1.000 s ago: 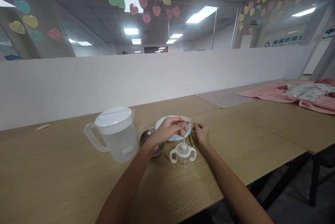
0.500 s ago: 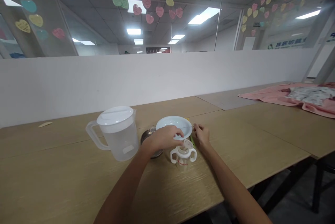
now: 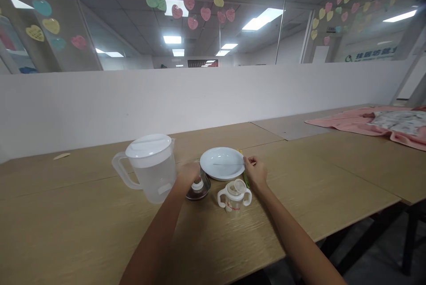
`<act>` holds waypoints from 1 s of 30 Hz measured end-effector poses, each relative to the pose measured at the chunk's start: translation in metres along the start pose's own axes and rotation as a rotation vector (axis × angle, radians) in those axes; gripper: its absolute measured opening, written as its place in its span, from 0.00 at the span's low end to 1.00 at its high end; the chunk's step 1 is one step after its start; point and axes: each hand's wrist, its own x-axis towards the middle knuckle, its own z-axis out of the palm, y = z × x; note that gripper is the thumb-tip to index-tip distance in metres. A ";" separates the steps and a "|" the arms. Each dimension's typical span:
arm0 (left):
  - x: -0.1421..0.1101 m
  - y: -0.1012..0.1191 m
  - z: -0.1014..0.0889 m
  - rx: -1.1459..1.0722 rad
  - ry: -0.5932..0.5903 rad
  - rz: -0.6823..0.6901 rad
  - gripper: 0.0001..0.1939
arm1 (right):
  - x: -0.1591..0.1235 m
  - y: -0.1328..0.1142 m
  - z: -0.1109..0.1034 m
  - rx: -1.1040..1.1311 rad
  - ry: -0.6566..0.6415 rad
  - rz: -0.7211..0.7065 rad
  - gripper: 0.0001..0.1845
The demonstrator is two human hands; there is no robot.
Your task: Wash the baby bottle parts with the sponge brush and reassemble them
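On the left stands a lidded pitcher. The blurred left hand is at a metal bowl; I cannot tell whether its fingers grip anything. Rightward, a two-handled cup stands nearer than a white bowl; the right hand pinches a thin rod reaching left over that bowl.

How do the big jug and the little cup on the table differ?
The jug is much larger than the cup. The jug has one handle; the cup has two. The cup shows red markings; the jug shows none. Both stand upright on the table.
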 end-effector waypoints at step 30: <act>-0.071 0.084 -0.044 0.051 0.280 0.804 0.14 | -0.016 -0.037 -0.046 1.175 -0.961 0.015 0.36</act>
